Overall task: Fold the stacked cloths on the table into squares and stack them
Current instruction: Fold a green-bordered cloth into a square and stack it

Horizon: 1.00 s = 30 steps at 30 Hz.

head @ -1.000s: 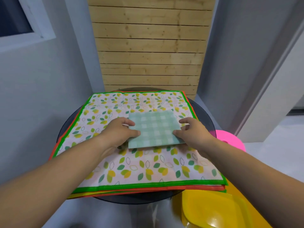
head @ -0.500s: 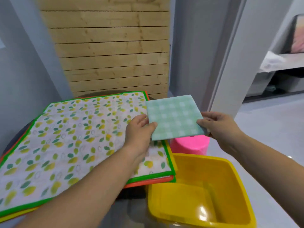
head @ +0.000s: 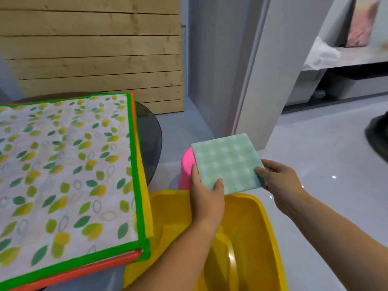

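Head view: my left hand (head: 206,193) and right hand (head: 280,181) pinch the folded green-checked cloth square (head: 227,164) by opposite edges so its folds hold, over the yellow plastic tub (head: 270,227).

I have lifted the green cloth (head: 227,164) off the stack (head: 63,164), where it lay a second ago, and carried it past the table's (head: 154,139) right edge. It is now held in the air over the pink stool (head: 186,164) and the far rim of the yellow tub (head: 252,227). My left hand (head: 206,192) and right hand (head: 279,181) went with it, each pinching a near corner. My view has swung right.
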Each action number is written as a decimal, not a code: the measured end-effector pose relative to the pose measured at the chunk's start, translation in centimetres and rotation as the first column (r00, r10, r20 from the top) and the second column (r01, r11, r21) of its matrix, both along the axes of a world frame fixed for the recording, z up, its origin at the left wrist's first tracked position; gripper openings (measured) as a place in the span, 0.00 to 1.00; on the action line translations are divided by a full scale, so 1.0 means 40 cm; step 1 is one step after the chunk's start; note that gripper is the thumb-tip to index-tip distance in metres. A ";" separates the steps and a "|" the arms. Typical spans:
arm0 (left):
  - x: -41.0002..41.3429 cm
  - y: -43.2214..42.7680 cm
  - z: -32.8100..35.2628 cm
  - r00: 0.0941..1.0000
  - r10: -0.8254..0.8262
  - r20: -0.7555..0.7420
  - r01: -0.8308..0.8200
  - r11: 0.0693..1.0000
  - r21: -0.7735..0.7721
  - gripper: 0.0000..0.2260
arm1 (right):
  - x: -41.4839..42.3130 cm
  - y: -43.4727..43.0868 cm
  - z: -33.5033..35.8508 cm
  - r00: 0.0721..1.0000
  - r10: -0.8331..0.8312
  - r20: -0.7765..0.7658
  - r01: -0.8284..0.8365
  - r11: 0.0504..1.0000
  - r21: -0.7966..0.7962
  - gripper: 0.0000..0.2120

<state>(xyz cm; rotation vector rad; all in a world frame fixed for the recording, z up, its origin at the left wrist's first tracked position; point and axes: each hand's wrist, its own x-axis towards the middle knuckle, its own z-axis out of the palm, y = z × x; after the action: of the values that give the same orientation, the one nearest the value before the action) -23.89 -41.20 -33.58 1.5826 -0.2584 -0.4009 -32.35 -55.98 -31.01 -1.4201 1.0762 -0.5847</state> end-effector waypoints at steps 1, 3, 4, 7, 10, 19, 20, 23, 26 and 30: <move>0.009 -0.013 -0.030 1.000 0.012 0.003 -0.012 1.000 0.021 0.32 | 0.012 -0.010 -0.030 1.000 0.008 -0.007 -0.008 1.000 0.007 0.13; 0.045 -0.035 -0.086 0.999 0.030 0.025 -0.032 0.997 0.063 0.31 | 0.042 -0.028 -0.087 0.999 0.027 -0.032 -0.027 1.000 0.010 0.13; 0.069 -0.046 -0.108 0.999 0.032 0.030 -0.035 0.996 0.080 0.30 | 0.059 -0.036 -0.110 0.999 0.034 -0.042 -0.033 0.999 0.007 0.13; 0.151 -0.076 -0.152 0.999 0.017 0.051 -0.023 0.992 0.124 0.29 | 0.121 -0.056 -0.159 0.996 0.069 -0.064 -0.072 0.997 -0.032 0.13; 0.223 -0.103 -0.194 0.996 -0.035 0.085 0.016 0.975 0.220 0.30 | 0.182 -0.076 -0.198 0.988 0.105 -0.111 -0.118 0.986 -0.116 0.14; 0.349 -0.144 -0.273 0.984 -0.147 0.099 0.082 0.874 0.479 0.39 | 0.307 -0.127 -0.291 0.927 0.115 -0.356 -0.238 0.916 -0.324 0.18; 0.351 -0.145 -0.273 0.984 -0.150 0.096 0.082 0.861 0.503 0.38 | 0.315 -0.133 -0.300 0.914 0.098 -0.394 -0.247 0.904 -0.348 0.19; 0.355 -0.150 -0.269 0.980 -0.181 0.079 0.102 0.805 0.584 0.38 | 0.328 -0.143 -0.320 0.867 0.046 -0.495 -0.270 0.880 -0.390 0.24; 0.345 -0.152 -0.249 0.962 -0.216 0.164 0.062 0.763 0.643 0.40 | 0.318 -0.137 -0.319 0.853 0.017 -0.521 -0.252 0.889 -0.382 0.28; 0.318 -0.142 -0.216 0.953 -0.073 0.293 -0.095 0.848 0.521 0.32 | 0.267 -0.106 -0.288 0.909 -0.007 -0.417 -0.181 0.894 -0.411 0.26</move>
<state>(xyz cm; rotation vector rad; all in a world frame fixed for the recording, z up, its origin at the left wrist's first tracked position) -11.18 -46.89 -42.23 2.1999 -0.3976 -0.2232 -21.66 -60.20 -42.53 -2.0506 1.2451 -0.4924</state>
